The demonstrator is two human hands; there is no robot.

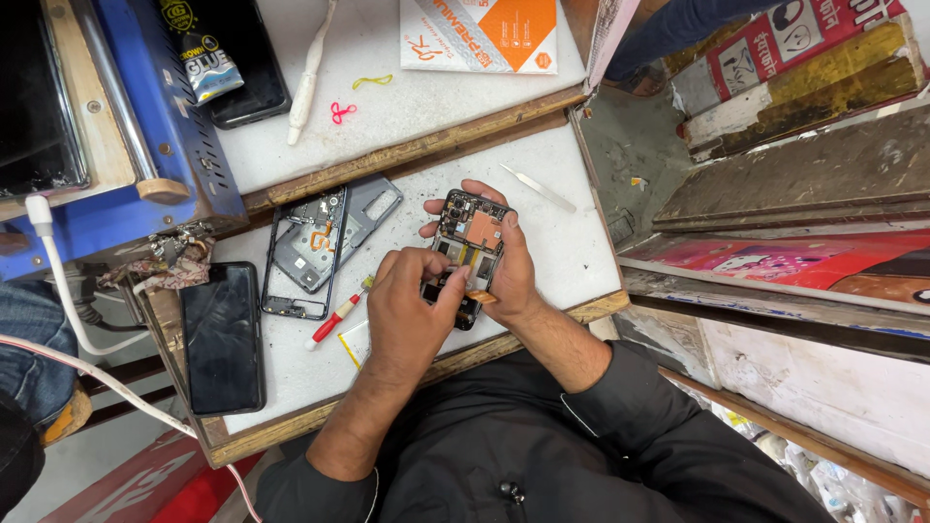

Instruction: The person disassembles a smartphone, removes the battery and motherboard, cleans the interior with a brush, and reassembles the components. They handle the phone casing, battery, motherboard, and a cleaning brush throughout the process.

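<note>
Both our hands clamp the opened phone (467,254), light, rigid but fragile inside, right hand (509,266) gripping its edges, left hand (412,305) fingers pinching at the lower boards.

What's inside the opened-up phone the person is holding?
Inside the opened black phone you can see camera lenses at the top, an orange-brown plate and dark circuit parts. The left hand and right hand cover the lower half, so what is there stays hidden.

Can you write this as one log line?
left hand: picking inside opened phone | right hand: holding phone | screwdriver: on table
</note>
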